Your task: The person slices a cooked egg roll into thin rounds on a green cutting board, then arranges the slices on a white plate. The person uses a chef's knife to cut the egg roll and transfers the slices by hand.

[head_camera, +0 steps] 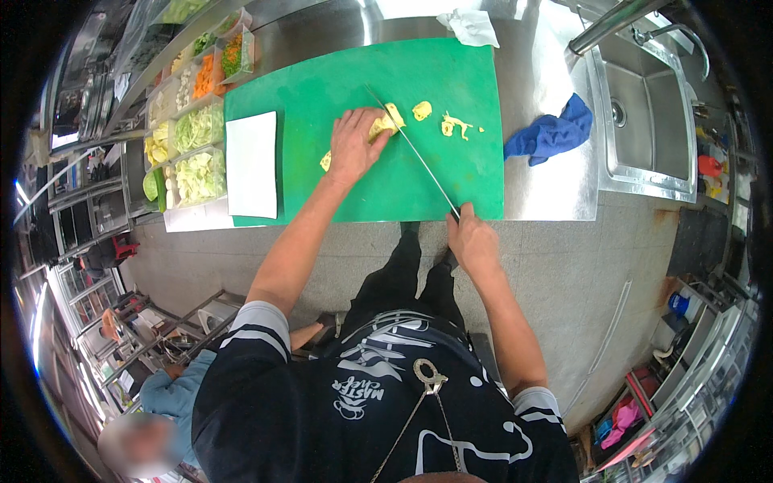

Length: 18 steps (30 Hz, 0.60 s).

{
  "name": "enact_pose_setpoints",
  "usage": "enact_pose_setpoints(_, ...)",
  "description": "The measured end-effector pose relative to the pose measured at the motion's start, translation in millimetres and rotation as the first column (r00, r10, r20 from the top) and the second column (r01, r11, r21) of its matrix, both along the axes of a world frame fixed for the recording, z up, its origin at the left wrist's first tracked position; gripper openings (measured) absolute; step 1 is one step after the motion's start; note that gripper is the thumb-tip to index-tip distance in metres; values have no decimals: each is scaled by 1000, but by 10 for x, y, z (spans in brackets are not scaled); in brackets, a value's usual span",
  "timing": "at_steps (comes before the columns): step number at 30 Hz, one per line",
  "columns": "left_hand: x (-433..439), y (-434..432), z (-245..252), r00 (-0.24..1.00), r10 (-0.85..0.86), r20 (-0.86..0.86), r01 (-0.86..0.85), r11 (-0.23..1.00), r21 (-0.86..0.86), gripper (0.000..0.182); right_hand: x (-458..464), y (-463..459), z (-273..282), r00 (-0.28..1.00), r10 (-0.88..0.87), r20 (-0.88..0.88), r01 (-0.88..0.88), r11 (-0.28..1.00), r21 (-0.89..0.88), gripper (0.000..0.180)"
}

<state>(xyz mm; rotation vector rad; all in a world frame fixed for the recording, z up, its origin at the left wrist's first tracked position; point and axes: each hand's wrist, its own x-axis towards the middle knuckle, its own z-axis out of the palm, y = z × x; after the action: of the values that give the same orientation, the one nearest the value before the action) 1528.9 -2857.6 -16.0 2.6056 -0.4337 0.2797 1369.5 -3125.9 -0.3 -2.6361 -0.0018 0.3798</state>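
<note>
My left hand presses a long yellow roll, perhaps rolled egg, against a green cutting board. One end of the roll shows past my fingers, the other beside my wrist; the hand covers the middle. In my right hand, near the board's front edge, is the dark handle of a long thin knife. Its blade lies across the right end of the roll, close to my left fingertips. To the right of the blade are a cut yellow slice and some loose yellow strips.
Clear tubs of shredded cabbage, carrot and other vegetables line the left. A white rectangular board lies on the green one. Rightward are a blue cloth and a steel sink. A person is behind at left.
</note>
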Motion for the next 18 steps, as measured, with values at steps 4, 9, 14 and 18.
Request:
enact_pose_setpoints(4, -35, -73, 67, 999, 33, 19, -33, 999, -22, 48, -74, -43, -23, 1000, 7, -17, -7, 999, -33, 32)
enact_pose_setpoints(9, 43, -113, 112, 982, -191, -9, 190, 968, 162, 47, -100, -23, -5, 1000, 2, -1, -2, 999, -38, 32)
enact_pose_setpoints(14, 128, -109, 61, 974, -221, -52, 227, 959, 171, 41, -335, -195, 41, 982, -89, -167, 89, 996, -11, 33)
enact_pose_setpoints(18, 101, -65, 47, 968, -238, -74, 246, 961, 127, 53, -957, -733, 518, 930, -138, -339, 153, 988, 16, 32)
